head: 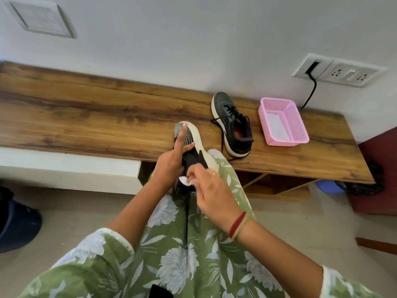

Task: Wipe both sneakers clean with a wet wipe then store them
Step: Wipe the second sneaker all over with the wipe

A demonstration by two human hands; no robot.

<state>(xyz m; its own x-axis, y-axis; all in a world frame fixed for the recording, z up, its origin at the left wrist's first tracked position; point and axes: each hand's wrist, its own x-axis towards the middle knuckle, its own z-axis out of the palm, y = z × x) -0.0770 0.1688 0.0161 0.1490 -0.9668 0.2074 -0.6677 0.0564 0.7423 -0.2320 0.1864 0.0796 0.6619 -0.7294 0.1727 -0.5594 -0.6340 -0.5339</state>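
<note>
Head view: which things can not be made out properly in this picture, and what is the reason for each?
The held sneaker: its heel end is hidden by the left hand and right hand, head view.
The wet wipe: only a white corner shows beside the right hand's motion-blurred fingers, head view.
The pink basket: something white lies inside, too small to identify, head view.

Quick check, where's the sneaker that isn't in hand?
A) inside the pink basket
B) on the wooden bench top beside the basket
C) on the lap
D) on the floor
B: the free sneaker lies on the wooden bench beside the pink basket, outside it; the left hand holds the other sneaker, the right hand pinches the wipe.
</note>
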